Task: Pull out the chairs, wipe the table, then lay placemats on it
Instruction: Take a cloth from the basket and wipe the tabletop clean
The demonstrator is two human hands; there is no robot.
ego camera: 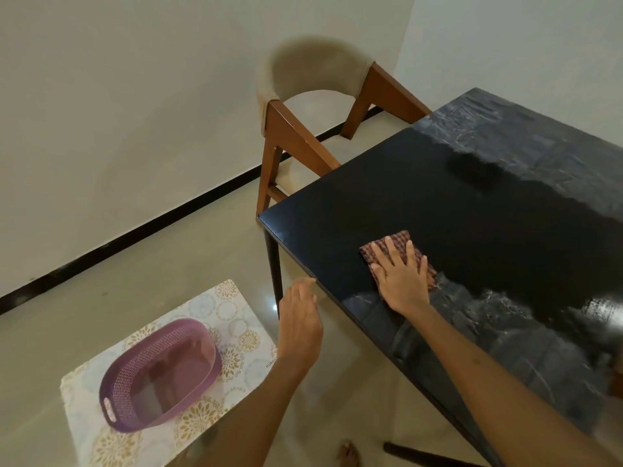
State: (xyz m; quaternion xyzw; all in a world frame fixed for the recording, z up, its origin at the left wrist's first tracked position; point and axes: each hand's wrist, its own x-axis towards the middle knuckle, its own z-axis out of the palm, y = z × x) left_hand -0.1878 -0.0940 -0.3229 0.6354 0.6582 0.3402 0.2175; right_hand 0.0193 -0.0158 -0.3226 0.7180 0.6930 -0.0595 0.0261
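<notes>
A person wipes the black table (455, 203) with a checked cloth (396, 254).

The right hand (401, 278) lies flat on the cloth, fingers spread, pressing it onto the table near its front-left corner. The left hand (300, 318) hovers just off the table's edge, fingers relaxed, holding nothing. A chair (303, 106) stands at the table's far end. A patterned placemat (232, 301) lies on the floor beside the table, bearing a purple basket (158, 372).

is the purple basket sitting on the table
No, the purple basket sits on a patterned placemat on the floor beside the table.
</notes>
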